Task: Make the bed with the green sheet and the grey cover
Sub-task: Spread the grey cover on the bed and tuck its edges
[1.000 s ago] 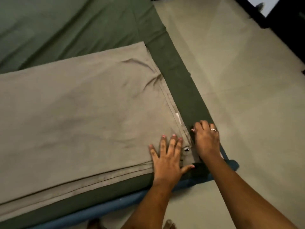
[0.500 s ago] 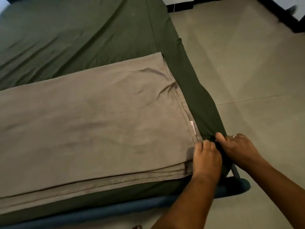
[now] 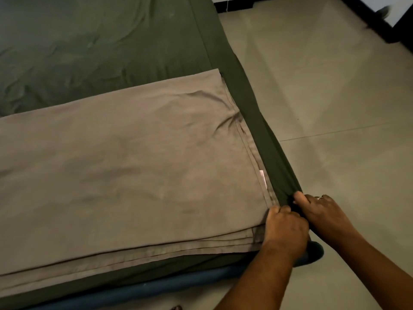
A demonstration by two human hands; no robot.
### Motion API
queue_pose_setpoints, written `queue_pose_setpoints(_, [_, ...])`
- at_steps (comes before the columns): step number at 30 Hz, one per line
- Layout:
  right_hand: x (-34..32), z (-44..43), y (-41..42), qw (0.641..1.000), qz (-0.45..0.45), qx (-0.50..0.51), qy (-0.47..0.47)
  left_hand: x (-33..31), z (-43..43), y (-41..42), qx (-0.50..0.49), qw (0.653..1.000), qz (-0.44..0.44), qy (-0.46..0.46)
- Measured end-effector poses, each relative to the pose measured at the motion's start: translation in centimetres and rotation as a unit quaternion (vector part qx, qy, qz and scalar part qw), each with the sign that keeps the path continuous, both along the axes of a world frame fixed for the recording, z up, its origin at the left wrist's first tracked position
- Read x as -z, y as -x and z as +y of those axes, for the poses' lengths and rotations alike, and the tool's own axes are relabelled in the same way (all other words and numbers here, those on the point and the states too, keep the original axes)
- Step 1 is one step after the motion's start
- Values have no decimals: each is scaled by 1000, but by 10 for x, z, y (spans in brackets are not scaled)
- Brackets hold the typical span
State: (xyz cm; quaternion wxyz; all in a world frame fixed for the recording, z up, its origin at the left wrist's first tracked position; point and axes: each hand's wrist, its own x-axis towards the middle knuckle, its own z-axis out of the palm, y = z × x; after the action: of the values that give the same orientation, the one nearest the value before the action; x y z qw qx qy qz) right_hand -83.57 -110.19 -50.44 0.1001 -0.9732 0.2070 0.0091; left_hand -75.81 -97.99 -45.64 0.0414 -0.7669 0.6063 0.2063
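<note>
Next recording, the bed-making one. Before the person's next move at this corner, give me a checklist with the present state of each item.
1. Left hand grips the grey cover at its near corner: ok.
2. Right hand grips the green sheet at the bed corner: ok.
3. Grey cover spread out: not ok, folded in layers over the near part only.
4. Green sheet smooth: not ok, creased at the far end.
5. Sheet tucked at this corner: cannot tell, the hands hide it.
6. Blue edge under the sheet covered: not ok, it shows along the near side.
</note>
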Motion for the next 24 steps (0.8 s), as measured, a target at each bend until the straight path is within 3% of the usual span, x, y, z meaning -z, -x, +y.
queue_pose_setpoints(2, [1, 9, -2, 1000, 15, 5, -27, 6, 1, -1, -5, 1000, 10, 1])
queue_pose_setpoints(4, [-5, 13, -8, 983, 20, 110, -147, 7, 2, -2, -12, 999, 22, 23])
queue_pose_setpoints(6, [-3, 17, -13, 932, -26, 216, -289, 6, 4, -4, -51, 993, 78, 79])
queue_pose_setpoints(9, [-2, 26, -18, 887, -79, 260, -373, 1, 15, -5, -97, 972, 157, 144])
queue_pose_setpoints(12, [-6, 28, -17, 846, -29, 307, -435, 6, 20, -4, -93, 976, 159, 117])
queue_pose_setpoints(15, [-12, 26, -20, 773, 18, 364, -519, 13, 12, -3, -42, 993, 97, 47])
queue_pose_setpoints(19, [0, 32, -26, 836, -48, 371, -401, 16, 8, 0, -20, 999, 37, 31])
queue_pose_setpoints(24, [5, 25, -18, 889, -73, 361, -272, 15, 12, 7, -9, 997, 56, 59])
